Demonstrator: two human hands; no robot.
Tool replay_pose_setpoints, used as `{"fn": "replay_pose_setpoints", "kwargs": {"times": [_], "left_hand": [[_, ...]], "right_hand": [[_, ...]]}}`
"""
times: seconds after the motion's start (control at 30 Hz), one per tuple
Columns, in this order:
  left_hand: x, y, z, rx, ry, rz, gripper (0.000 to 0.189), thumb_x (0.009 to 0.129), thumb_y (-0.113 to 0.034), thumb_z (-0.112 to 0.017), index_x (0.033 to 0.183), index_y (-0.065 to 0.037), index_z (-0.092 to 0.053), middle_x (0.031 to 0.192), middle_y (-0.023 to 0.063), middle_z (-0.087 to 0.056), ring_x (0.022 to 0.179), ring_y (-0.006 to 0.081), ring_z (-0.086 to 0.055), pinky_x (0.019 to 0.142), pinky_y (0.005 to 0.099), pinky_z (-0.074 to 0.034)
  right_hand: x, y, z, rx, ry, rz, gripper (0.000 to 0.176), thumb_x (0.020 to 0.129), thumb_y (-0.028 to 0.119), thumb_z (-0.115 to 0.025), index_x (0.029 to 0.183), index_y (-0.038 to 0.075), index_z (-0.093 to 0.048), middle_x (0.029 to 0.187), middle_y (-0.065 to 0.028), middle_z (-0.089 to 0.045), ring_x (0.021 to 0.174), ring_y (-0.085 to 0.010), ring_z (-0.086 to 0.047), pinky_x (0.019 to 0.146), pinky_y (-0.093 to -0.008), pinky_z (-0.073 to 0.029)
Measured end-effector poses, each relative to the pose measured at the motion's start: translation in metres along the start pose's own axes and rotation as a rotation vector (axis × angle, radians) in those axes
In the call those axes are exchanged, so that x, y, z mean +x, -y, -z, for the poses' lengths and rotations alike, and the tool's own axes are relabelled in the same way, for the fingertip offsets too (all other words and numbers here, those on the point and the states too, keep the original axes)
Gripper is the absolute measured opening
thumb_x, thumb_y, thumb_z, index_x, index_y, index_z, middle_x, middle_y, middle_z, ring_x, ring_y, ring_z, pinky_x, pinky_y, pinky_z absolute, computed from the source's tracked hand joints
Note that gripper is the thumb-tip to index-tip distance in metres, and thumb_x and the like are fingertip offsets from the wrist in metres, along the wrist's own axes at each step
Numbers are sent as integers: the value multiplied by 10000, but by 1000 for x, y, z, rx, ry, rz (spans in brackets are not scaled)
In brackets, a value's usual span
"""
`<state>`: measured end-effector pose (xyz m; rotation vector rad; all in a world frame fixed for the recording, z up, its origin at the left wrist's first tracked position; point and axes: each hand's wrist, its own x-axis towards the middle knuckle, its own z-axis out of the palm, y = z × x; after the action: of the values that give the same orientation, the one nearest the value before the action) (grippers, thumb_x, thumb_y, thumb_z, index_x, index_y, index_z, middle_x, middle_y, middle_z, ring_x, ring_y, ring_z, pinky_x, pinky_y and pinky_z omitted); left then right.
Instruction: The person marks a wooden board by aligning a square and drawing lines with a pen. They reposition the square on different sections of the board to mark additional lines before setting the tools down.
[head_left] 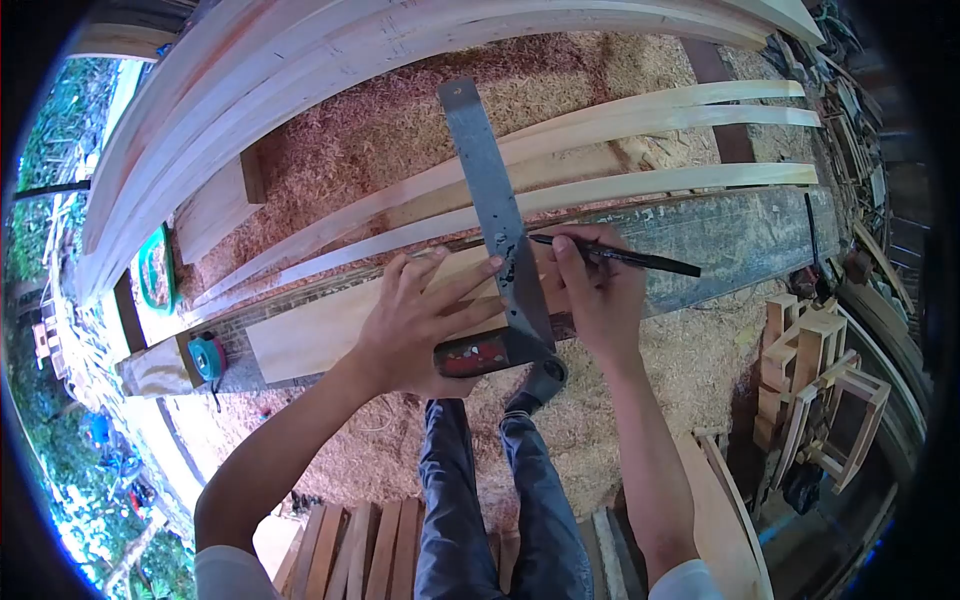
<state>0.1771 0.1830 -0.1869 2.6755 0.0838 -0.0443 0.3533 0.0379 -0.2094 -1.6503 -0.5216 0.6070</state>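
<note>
A carpenter's square (488,190) with a long metal blade and a dark, red-marked handle lies across a pale wooden board (310,335). My left hand (415,320) holds the square near its handle, fingers stretched over the board, one fingertip touching the blade. In my right hand (605,290) is a black marker (650,262), gripped with its tip against the blade's right edge. Part of the board is hidden behind my hands and the square.
The board rests on a long, worn beam (730,240). A teal tape measure (207,357) sits at its left end. Thin wooden strips (640,185) lie beyond, above wood shavings (350,110). Wooden frames (815,370) stand at right; cut timber pieces (350,550) lie near my legs.
</note>
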Motion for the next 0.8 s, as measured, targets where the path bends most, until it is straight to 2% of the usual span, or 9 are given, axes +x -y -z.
{"fn": "replay_pose_setpoints", "kwargs": {"times": [0.23,0.4,0.53,0.63,0.7,0.73,0.8], "left_hand": [[0,1,1,-2,27,5,836,469,-496,-771,1257,-278,-593,1525,-22,-368,1237,402,-395,997,608,-290],[1,1,0,1,1,-8,831,473,-488,-773,1254,-268,-595,1524,-19,-373,1220,397,-402,993,594,-288],[2,-1,2,-10,-13,-16,816,468,-486,-774,1235,-260,-609,1512,-12,-393,1213,399,-407,987,577,-297],[2,-3,2,-8,27,-3,803,461,-450,-801,1212,-224,-632,1501,30,-415,1249,378,-383,1042,529,-292],[2,-2,0,3,11,0,808,454,-425,-807,1215,-216,-631,1504,46,-411,1267,376,-383,1051,523,-285],[1,-2,-1,-12,24,8,817,445,-395,-810,1221,-216,-628,1509,54,-408,1277,376,-383,1058,517,-280],[1,-2,-2,9,20,3,824,443,-406,-809,1229,-236,-627,1504,29,-413,1262,390,-390,1029,521,-293]], "right_hand": [[0,0,-3,-47,-40,80,127,925,123,-645,974,6,-655,678,22,-562,564,-6,-443,491,-185,-355],[-2,9,-1,20,39,6,112,930,94,-625,979,-4,-652,738,-2,-604,610,-16,-510,505,-186,-402],[-3,15,1,-9,40,63,122,935,102,-617,969,-10,-650,780,-26,-632,643,-26,-546,516,-184,-424],[0,15,4,-26,68,26,112,928,94,-616,960,-8,-649,790,-58,-643,642,-64,-574,528,-223,-448],[2,7,7,-51,127,73,96,913,76,-612,954,-3,-647,783,-94,-638,646,-118,-607,557,-274,-474],[-2,13,12,-159,122,155,82,887,41,-616,954,1,-640,789,-123,-631,633,-158,-615,573,-315,-483],[-16,9,18,-138,114,180,83,876,28,-623,953,0,-635,797,-127,-634,632,-167,-618,565,-312,-480]]}}
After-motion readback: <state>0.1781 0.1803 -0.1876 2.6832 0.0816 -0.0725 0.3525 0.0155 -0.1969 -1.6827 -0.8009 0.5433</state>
